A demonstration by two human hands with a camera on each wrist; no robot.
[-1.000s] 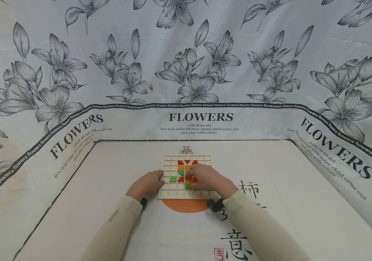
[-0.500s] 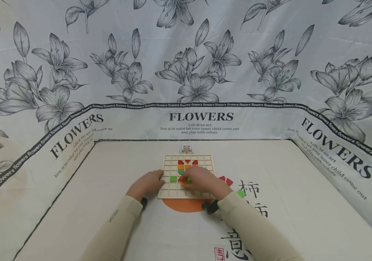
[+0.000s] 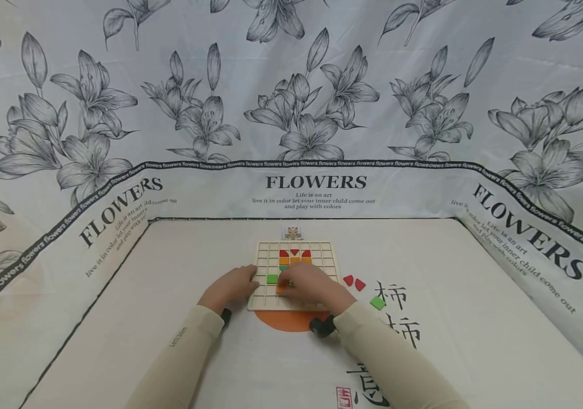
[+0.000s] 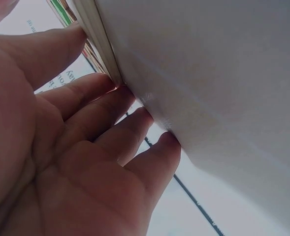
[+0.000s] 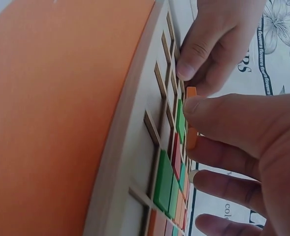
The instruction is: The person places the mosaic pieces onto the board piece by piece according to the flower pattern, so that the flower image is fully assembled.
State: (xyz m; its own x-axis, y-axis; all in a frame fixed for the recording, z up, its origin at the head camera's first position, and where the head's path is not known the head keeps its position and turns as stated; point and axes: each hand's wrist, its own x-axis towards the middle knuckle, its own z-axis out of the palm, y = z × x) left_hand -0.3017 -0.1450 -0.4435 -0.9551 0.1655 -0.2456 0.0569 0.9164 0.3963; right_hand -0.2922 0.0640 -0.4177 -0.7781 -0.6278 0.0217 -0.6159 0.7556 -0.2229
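A pale square grid board [image 3: 263, 302] lies on the cloth, with red, orange and green tiles in several of its cells. My left hand [image 3: 231, 288] rests at the board's left side. In the left wrist view its fingers [image 4: 130, 130] are loosely bent, the thumb and fingertips touching the board's edge [image 4: 101, 44]. Over the lower middle of the grid, my right hand [image 3: 317, 286] pinches an orange tile [image 5: 191, 92] between thumb and fingers. The tile stands on edge close to a green tile [image 5: 180, 115] and covers part of the cells behind it.
Two red pieces [image 3: 355, 283] and a green tile [image 3: 378, 303] lie loose to the right of the board. Beyond its far edge sits a small picture card [image 3: 292, 233]. The cloth bears a printed orange shape [image 3: 286, 322] and black characters [image 3: 392, 296]. A flower-printed curtain [image 3: 317, 136] surrounds the table.
My right hand has shifted left across the board with the orange tile. Loose red and green pieces on the right have come into sight. My left hand stays in place.
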